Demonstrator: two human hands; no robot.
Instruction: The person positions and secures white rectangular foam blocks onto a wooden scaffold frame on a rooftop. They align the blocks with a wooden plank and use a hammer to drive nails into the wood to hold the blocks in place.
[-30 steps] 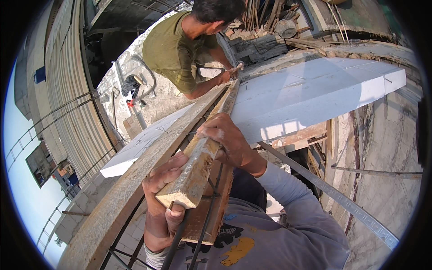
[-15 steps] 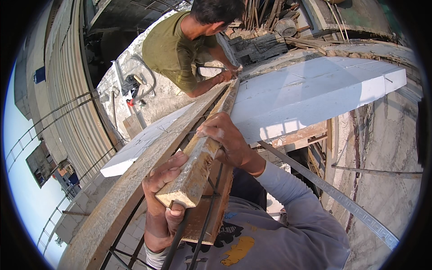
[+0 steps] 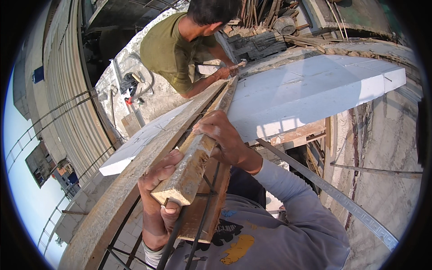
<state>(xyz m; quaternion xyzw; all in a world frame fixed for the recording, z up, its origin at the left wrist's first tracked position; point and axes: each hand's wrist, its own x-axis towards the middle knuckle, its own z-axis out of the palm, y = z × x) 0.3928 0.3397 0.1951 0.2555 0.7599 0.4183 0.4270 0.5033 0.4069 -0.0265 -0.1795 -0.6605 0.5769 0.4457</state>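
A long, rough wooden beam (image 3: 189, 168) runs from me toward the co-worker. My left hand (image 3: 157, 193) is closed round its near end, fingers over the side and thumb beneath, beside a nail-like bit of metal at the end face. Farther along, my right hand (image 3: 225, 137) grips the same beam from above and the right. Left of it lies a wide plank (image 3: 121, 198), roughly parallel. Below the beam, dark rebar (image 3: 203, 220) passes in front of a brown board (image 3: 209, 211).
A person in an olive shirt (image 3: 166, 49) crouches at the far end, hands near the beam's tip. White foam slabs (image 3: 297, 99) lie on both sides. A metal strip (image 3: 333, 195) slants at right. Tools and a black bag (image 3: 129, 83) lie on the far-left concrete.
The beam's near end and both my hands have shifted slightly left and up. The co-worker's one hand has lifted a little off the beam's far end.
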